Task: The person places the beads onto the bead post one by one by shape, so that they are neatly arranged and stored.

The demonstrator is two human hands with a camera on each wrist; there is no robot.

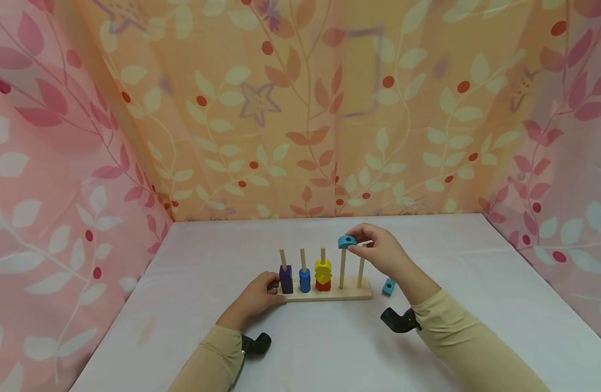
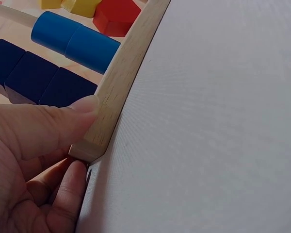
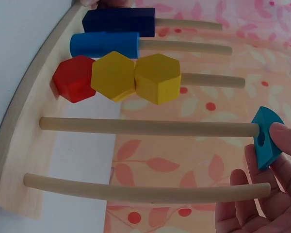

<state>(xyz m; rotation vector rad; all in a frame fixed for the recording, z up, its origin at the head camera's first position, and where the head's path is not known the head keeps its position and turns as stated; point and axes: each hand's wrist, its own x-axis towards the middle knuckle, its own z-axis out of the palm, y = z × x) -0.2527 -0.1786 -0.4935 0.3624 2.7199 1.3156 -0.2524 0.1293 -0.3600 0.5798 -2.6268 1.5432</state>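
A wooden base (image 1: 329, 295) with five upright pegs sits low in the middle of the head view, on a white cloth-covered tabletop (image 1: 477, 261). The right hand (image 1: 383, 251) pinches a teal half-round piece (image 1: 347, 241) with a hole through it, holding it at the tip of the fourth peg (image 1: 343, 268) from the left of the frame. In the right wrist view the hole lines up with the peg's end at the right edge, and the piece looks just at the tip, not slid down. The fifth peg (image 1: 361, 271) stands bare just right of it, partly behind the fingers.

The left hand (image 1: 255, 298) grips the base's left end; in the left wrist view the thumb (image 2: 63, 124) presses on top and a finger curls under the corner.

The first peg carries dark navy square blocks (image 1: 286, 279), the second blue round cylinders (image 1: 305, 280), the third yellow hexagons (image 1: 322, 269) over a red hexagon (image 1: 322, 285). All look like smooth painted wood; the pegs and base are pale, unpainted grain.

A second teal piece (image 1: 389, 286) lies loose on the tabletop just right of the base, below the right wrist. Black straps (image 1: 400, 320) show at both wrists over tan sleeves. Fabric walls printed with leaves and berries, peach behind and pink at the sides, close in the tabletop.
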